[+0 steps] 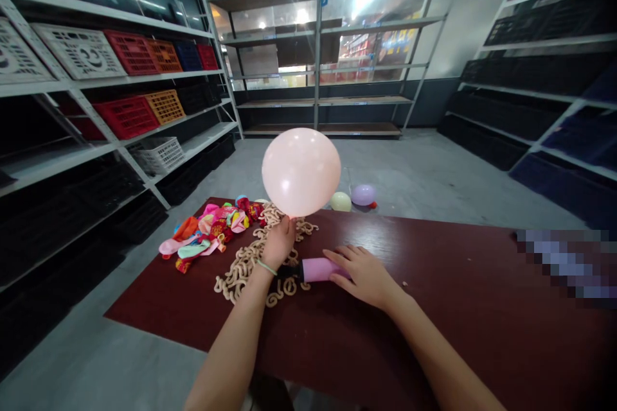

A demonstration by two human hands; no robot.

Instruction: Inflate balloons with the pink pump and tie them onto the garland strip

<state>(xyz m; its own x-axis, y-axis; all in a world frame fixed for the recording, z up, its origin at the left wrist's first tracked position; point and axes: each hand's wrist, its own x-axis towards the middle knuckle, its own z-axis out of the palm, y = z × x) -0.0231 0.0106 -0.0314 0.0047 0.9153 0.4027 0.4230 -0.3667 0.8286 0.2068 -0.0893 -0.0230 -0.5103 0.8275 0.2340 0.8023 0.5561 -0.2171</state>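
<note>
**If the pinch slackens, the pale pink inflated balloon [301, 171] could escape**

Left hand [281, 243] closed around its base, above the dark-red table [457, 314]. Right hand [364, 276] open, resting on a pink cylindrical pump [321, 270]. Knobbly beige cord [250, 263] under the left wrist could snag if the arm shifts.

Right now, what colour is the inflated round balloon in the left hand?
Pale peach-pink latex balloon in the left hand, best seen in the head view.
</note>
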